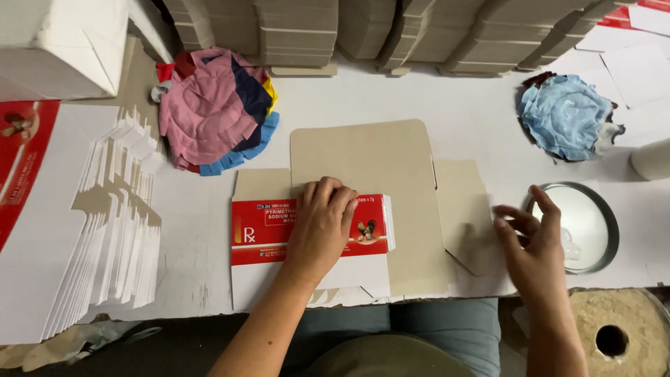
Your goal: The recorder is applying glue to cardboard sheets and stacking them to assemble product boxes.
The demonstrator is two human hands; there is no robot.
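Note:
A flat carton blank (pixel 377 167) lies unprinted side up on the white table, one red-and-white printed panel (pixel 262 230) folded over its left part. My left hand (pixel 321 227) presses palm down on that folded panel, fingers curled together. My right hand (pixel 534 241) hovers with fingers apart over the blank's right flap (pixel 467 209), beside a round metal dish (pixel 600 209) of white paste. It holds nothing.
A fanned stack of white blanks (pixel 112 230) lies at the left. A pink and blue cloth pad (pixel 209 105) and a light blue cloth pad (pixel 569 115) sit further back. Stacks of folded cartons (pixel 391 28) line the far edge. A round holed disc (pixel 614 335) is at bottom right.

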